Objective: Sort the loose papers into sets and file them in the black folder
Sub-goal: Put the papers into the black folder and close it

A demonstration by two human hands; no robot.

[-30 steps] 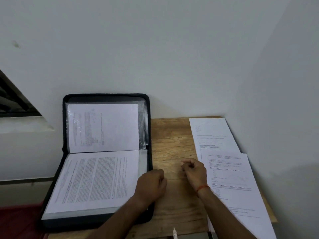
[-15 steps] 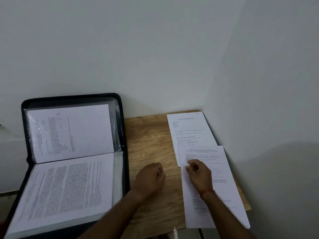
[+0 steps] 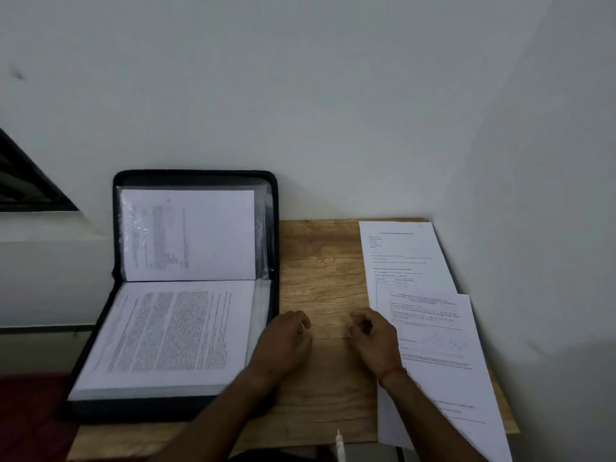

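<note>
Hands are resting at lower centre of the frame, on the strip of bare wood between folder and papers. The left hand (image 3: pixel 283 341) is lying with its fingers loosely curled and gripping nothing, just beside the right edge of the black folder (image 3: pixel 196 175). The right hand (image 3: pixel 373 338) is lying curled in the same way with nothing visible in it, its fingertips over the wooden table (image 3: pixel 320 261) and its heel overlapping the left edge of the near sheet (image 3: pixel 436 345). At left of centre the folder is lying open with its upper half leaning against the wall (image 3: pixel 333 111), so that both filed pages (image 3: pixel 186 235) are facing the viewer in their clear sleeves. The far sheet (image 3: pixel 400 248) is lying at right, partly under the near sheet, the stagger leaving its heading showing, presumably for sorting. Judged from this layout, both loose sheets are waiting to be filed, and the right hand is sitting closest to lift one.
</note>
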